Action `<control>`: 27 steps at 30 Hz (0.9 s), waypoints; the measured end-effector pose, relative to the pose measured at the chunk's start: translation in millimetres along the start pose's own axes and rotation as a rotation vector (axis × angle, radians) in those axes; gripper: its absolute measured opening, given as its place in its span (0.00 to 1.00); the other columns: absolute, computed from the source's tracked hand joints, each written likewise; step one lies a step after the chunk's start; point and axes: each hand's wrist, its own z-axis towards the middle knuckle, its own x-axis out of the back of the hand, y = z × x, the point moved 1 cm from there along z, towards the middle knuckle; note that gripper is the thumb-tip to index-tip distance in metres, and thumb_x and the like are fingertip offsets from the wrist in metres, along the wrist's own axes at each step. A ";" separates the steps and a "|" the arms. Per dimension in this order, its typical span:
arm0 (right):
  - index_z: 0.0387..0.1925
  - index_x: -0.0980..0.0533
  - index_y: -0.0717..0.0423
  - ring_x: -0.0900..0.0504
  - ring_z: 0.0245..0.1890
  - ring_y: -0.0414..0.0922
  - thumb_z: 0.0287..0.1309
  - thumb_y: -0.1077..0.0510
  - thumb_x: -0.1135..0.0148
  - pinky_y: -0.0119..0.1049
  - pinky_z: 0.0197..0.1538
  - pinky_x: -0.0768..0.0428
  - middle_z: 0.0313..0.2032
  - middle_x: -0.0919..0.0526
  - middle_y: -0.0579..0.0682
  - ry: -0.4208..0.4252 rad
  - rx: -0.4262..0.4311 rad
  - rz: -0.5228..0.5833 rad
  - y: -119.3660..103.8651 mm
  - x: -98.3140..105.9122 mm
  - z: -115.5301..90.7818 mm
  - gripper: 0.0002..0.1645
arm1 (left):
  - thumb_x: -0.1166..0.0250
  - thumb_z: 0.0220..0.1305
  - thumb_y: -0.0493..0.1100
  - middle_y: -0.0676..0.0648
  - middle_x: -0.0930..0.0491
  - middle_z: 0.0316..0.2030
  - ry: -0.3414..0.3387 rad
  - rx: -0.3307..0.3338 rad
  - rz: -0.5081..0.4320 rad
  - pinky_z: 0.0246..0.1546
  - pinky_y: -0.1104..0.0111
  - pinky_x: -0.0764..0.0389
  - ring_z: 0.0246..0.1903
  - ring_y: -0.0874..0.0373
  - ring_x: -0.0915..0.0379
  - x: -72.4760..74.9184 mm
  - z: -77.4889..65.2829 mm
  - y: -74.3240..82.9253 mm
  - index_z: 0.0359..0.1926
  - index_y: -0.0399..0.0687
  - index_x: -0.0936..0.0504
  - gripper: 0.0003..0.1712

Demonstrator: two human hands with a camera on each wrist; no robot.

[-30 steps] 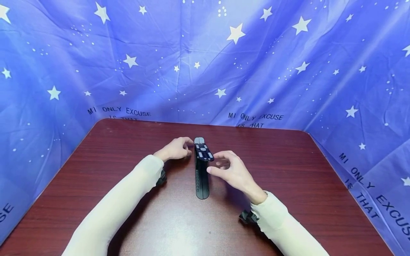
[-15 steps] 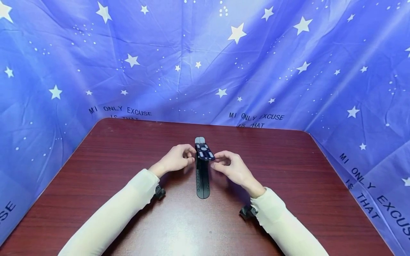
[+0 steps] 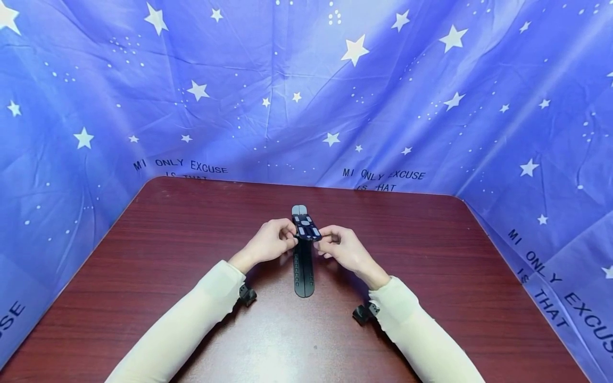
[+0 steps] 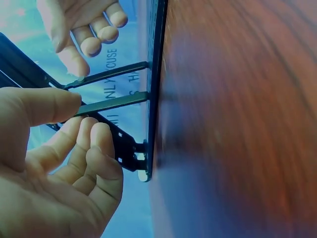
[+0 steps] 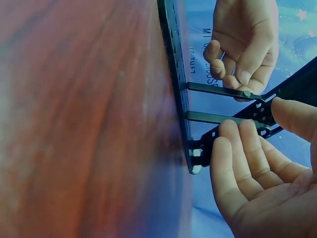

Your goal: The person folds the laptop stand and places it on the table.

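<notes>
A black folding laptop stand (image 3: 304,276) stands on the table, narrow and lengthwise, its top plate with grey pads (image 3: 305,223) tilted up off the base. Two thin support struts (image 4: 116,102) run between base and raised plate in the left wrist view. At the plate's left side, my left hand (image 3: 270,242) pinches the upper strut end between thumb and fingertips. Opposite it, my right hand (image 3: 345,247) holds the right side, fingers along a strut (image 5: 213,117) and thumb on the raised arm (image 5: 297,87). The hinge end (image 5: 195,156) shows below the fingers.
The reddish-brown wooden table (image 3: 407,234) extends around the stand. A blue curtain (image 3: 268,64) printed with stars and lettering hangs behind it and along the sides. Small black cameras (image 3: 247,294) sit under both cream sleeves (image 3: 187,324).
My left hand has come toward me along the stand and closed on its left side. The right hand's thumb and fingers have drawn together on the right side. The stand stays in place.
</notes>
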 end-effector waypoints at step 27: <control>0.43 0.27 0.70 0.16 0.28 0.50 0.61 0.70 0.46 0.41 0.33 0.18 0.37 0.17 0.69 -0.064 -0.181 0.077 -4.4 -4.7 19.5 0.09 | 0.36 0.56 0.31 0.48 0.21 0.23 0.091 0.124 -0.257 0.21 0.68 0.26 0.21 0.59 0.27 -11.2 1.3 -2.0 0.32 0.36 0.22 0.04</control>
